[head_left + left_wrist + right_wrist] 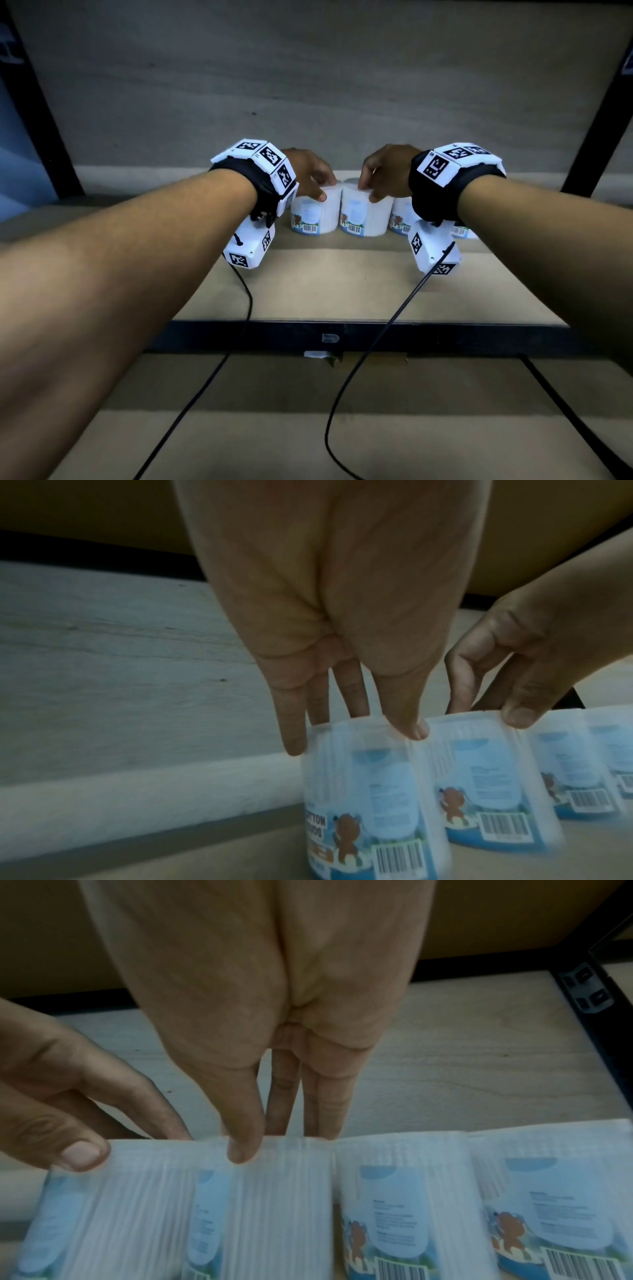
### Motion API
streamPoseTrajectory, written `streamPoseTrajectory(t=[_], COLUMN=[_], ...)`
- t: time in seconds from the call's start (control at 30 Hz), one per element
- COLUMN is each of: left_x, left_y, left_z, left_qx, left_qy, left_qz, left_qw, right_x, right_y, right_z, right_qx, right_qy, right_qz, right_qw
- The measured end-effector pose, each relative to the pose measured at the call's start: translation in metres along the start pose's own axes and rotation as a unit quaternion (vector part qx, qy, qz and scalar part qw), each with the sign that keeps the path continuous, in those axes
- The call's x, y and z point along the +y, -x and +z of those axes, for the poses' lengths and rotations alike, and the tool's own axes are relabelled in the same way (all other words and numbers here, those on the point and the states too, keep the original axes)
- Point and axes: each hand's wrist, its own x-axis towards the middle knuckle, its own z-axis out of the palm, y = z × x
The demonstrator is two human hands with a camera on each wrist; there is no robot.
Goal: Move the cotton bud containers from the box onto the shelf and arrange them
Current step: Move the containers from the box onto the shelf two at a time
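Four cotton bud containers stand upright in a row on the shelf (342, 284), near its back edge, just before the grey wood-grain back panel (308, 85). Each one touches or stands just beside its neighbour, with barcodes and bear labels facing outward.

The left hand (305, 174) grips the leftmost container (313, 214) from above: thumb on the front of its upper rim, fingers curled over the top and down the far side. The right hand (383, 171) grips the second container (364, 216) in the same manner, thumb in front, fingers over the lid. Both containers rest on the shelf surface; the two hands are close together, not touching.

The third container (400, 217) and the fourth container (462, 231) stand to the right, partly hidden behind the right wrist unit (435, 250). Both wrists carry marker-covered bands, with black cables (239, 325) trailing down over the shelf's black front rail (445, 337).

The box is out of sight.
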Motion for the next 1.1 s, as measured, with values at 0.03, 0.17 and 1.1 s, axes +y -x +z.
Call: streamPoseTrajectory(t=[0.03, 0.17, 1.1], left_x=[0.0, 0.006, 0.111], left_y=[0.002, 0.012, 0.163], left_z=[0.003, 0.002, -0.012], left_qx=[-0.007, -0.022, -0.078], left_qy=[-0.004, -0.052, 0.033], left_qz=[-0.002, -0.031, 0.075], left_qw=[1.0, 0.998, 0.994], right_x=[-0.001, -0.002, 0.014], right_y=[0.001, 0.008, 0.209], right_z=[0.0, -0.006, -0.049], right_qx=[-0.007, -0.013, -0.07], right_qy=[0.008, -0.021, -0.1], right_qz=[0.001, 0.024, 0.063], right_qw=[1.0, 0.999, 0.991])
